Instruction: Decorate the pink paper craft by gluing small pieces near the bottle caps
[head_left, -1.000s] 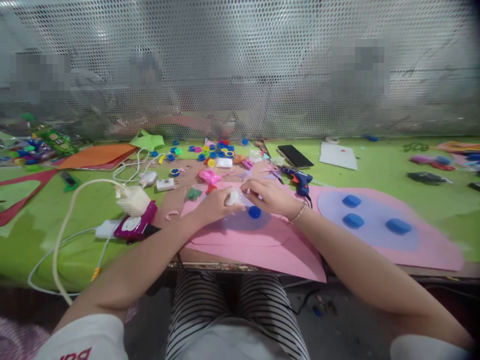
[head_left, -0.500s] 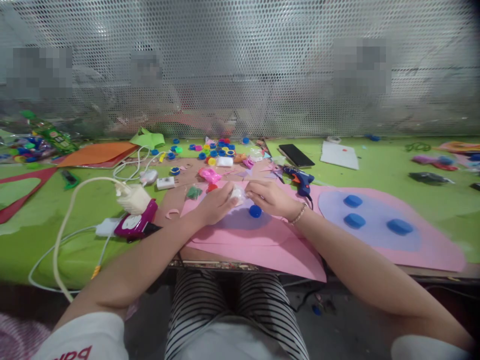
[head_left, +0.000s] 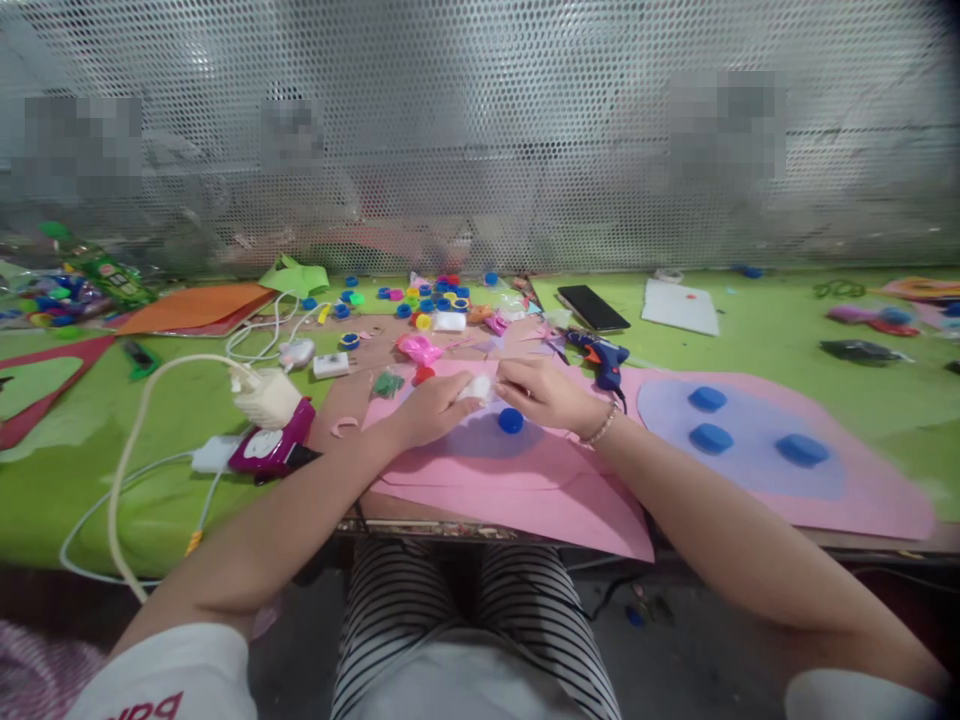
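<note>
- L hand [head_left: 442, 405]: fingers clamped on small crumpled white plastic packet [head_left: 480, 388], prob. steadying.
- R hand [head_left: 541, 395]: fingers pinched at its edge (contact partly hidden).
- Round blue plastic cap [head_left: 511, 421] w/in reach.

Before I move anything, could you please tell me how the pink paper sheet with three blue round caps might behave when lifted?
The pink paper sheet looks thin and flat, so it would probably flop. The three blue round caps stand apart on its pale purple patch, so it might sag unevenly. They might slide off, unless fixed, which I cannot tell.
</note>
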